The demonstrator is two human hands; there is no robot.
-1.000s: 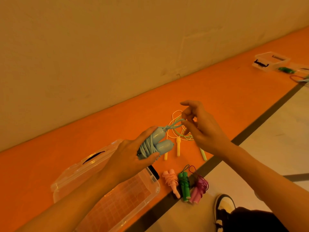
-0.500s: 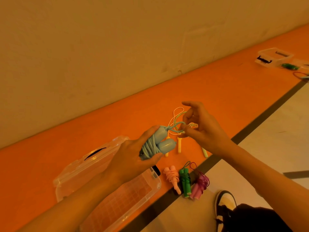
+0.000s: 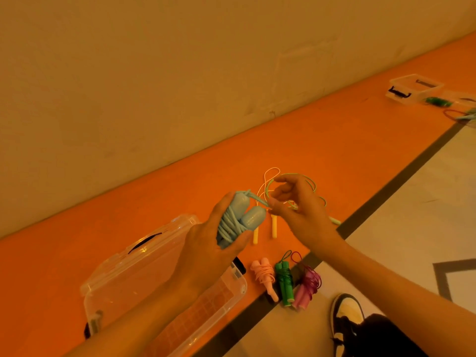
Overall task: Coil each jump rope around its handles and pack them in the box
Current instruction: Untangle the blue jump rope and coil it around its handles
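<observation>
Blue jump rope (image 3: 253, 219), smooth bulbous handles: left fingers (image 3: 220, 208) grip it, right fingers (image 3: 288, 180) pinch its cord.

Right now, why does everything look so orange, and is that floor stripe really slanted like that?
Head view: a warm amber cast tints the wall and everything else; the tilted, wide-angle lens slants the orange floor strip; the blue jump rope gripped by the left hand looks fairly sharp, while the far box is soft and low in detail.
</observation>
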